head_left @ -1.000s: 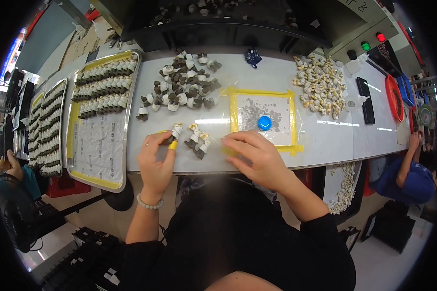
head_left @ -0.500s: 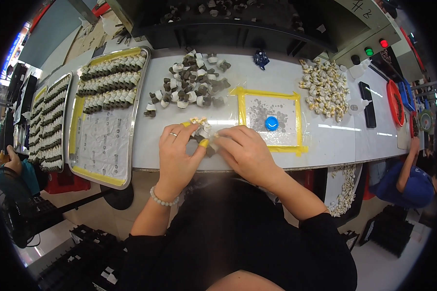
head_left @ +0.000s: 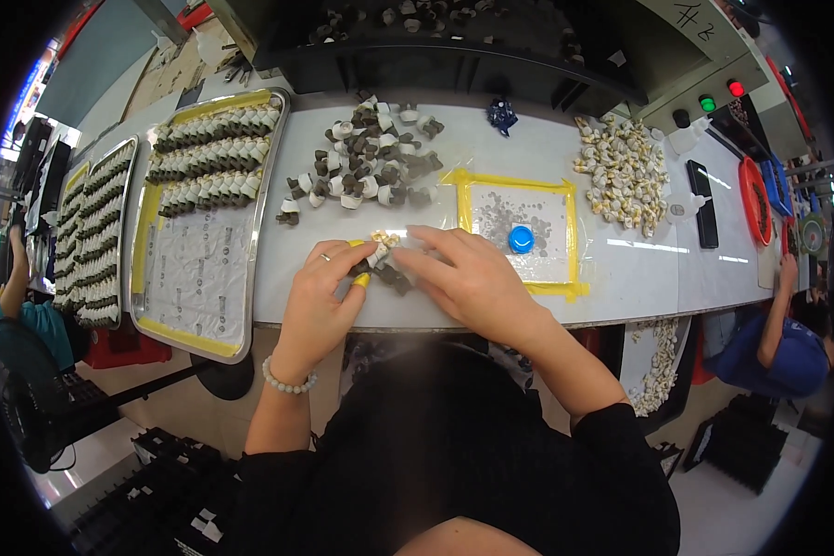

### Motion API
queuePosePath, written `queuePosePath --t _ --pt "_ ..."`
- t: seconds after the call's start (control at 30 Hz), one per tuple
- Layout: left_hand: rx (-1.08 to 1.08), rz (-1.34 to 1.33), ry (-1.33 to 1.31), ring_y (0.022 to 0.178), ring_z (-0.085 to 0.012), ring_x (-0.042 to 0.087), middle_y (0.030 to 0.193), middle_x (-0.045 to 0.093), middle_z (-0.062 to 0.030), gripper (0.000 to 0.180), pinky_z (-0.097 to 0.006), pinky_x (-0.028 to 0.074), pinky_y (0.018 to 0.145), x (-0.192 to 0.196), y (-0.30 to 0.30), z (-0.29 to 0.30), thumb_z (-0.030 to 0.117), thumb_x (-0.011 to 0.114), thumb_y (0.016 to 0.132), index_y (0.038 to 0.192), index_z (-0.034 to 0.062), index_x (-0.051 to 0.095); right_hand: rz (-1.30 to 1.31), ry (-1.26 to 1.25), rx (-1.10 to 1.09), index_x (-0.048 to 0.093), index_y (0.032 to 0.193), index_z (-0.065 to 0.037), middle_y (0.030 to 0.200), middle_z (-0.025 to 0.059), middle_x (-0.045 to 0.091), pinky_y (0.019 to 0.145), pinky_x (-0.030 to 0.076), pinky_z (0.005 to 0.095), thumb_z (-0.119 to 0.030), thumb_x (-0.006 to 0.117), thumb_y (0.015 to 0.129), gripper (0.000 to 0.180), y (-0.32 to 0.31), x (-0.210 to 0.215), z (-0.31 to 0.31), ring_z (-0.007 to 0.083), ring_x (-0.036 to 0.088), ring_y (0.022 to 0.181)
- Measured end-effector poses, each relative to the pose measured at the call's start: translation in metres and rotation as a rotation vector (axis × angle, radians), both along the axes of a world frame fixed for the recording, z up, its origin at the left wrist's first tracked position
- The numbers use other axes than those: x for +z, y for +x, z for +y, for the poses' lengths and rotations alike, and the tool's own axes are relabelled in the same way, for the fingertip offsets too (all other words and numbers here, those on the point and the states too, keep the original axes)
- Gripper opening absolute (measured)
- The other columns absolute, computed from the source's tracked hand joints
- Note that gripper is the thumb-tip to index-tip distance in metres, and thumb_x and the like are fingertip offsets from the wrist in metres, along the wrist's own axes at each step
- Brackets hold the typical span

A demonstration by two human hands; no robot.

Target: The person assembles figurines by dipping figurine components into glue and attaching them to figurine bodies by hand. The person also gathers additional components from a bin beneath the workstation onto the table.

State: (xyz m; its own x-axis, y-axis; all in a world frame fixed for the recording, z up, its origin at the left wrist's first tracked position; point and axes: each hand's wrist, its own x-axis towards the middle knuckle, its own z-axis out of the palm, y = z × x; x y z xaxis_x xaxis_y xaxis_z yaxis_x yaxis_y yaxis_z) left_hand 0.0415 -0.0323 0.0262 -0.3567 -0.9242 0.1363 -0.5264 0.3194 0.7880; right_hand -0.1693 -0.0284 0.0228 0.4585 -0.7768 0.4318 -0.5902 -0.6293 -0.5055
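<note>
My left hand [head_left: 322, 295] and my right hand [head_left: 461, 278] meet at the front of the white table [head_left: 621, 269], fingers pinched together on a small white and dark part [head_left: 378, 252]. Yellow finger guards show on my left fingertips. A few more small parts [head_left: 394, 278] lie under and between the two hands. A loose heap of the same white and dark parts [head_left: 371, 167] lies just behind the hands.
A metal tray [head_left: 195, 269] at left holds rows of parts, with more trays further left. A yellow-taped square [head_left: 519, 232] with a blue cap [head_left: 521, 239] lies right of the hands, then a pile of pale parts [head_left: 621, 176] and a phone [head_left: 704, 204]. Other people sit at both sides.
My hands were apart a second ago, right hand near the taped square. Both have come together at the small group of parts and now pinch one between them.
</note>
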Motion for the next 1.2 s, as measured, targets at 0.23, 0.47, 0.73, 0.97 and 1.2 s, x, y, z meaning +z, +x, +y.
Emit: queuePosePath --t 0.23,0.47,0.73,0.97,1.2 --pt "0.112 0.055 -0.059 0.092 -0.0273 0.059 0.093 0.065 -0.0138 0.035 -0.034 0.048 0.080 -0.008 -0.006 0.001 -0.005 0.058 0.070 0.104 -0.0011 0.063 0.035 0.032 0.050 0.064 0.101 -0.007 0.096 0.0074 0.060 0.073 0.048 0.0339 -0.005 0.067 0.071 0.031 -0.001 -0.004 -0.002 0.0247 0.057 0.085" --pt "0.052 0.076 -0.110 0.092 -0.0291 0.059 0.095 0.066 -0.0145 0.035 -0.034 0.048 0.081 -0.013 -0.005 0.000 -0.005 0.060 0.070 0.104 -0.0024 0.063 -0.002 0.011 0.039 0.065 0.097 -0.007 0.094 0.0070 0.060 0.071 0.048 0.0341 -0.006 0.068 0.070 0.027 0.001 -0.006 -0.002 0.0243 0.058 0.082" --pt "0.065 0.029 -0.097 0.094 -0.0287 0.057 0.103 0.062 -0.0139 0.030 -0.035 0.047 0.081 -0.003 -0.016 0.003 -0.002 0.064 0.069 0.099 -0.0011 0.063 -0.048 0.029 0.028 0.065 0.094 -0.007 0.093 0.0065 0.060 0.071 0.048 0.0342 -0.006 0.069 0.070 0.025 0.002 -0.006 -0.003 0.0241 0.058 0.082" --pt "0.058 0.088 -0.011 0.096 -0.0262 0.056 0.100 0.061 -0.0132 0.029 -0.033 0.049 0.081 -0.012 -0.010 0.004 -0.003 0.063 0.068 0.097 0.0005 0.063 -0.053 0.095 0.010 0.064 0.091 -0.006 0.093 0.0050 0.061 0.074 0.048 0.0353 -0.006 0.069 0.070 0.022 -0.005 -0.005 -0.002 0.0246 0.058 0.086" --pt "0.004 0.074 -0.037 0.096 -0.0277 0.055 0.097 0.059 -0.0142 0.032 -0.035 0.047 0.082 -0.008 -0.011 0.001 -0.003 0.063 0.066 0.098 0.0010 0.063 -0.098 0.151 -0.011 0.063 0.085 -0.006 0.091 0.0060 0.061 0.073 0.048 0.0353 -0.007 0.071 0.068 0.019 -0.001 -0.003 -0.007 0.0254 0.058 0.087"
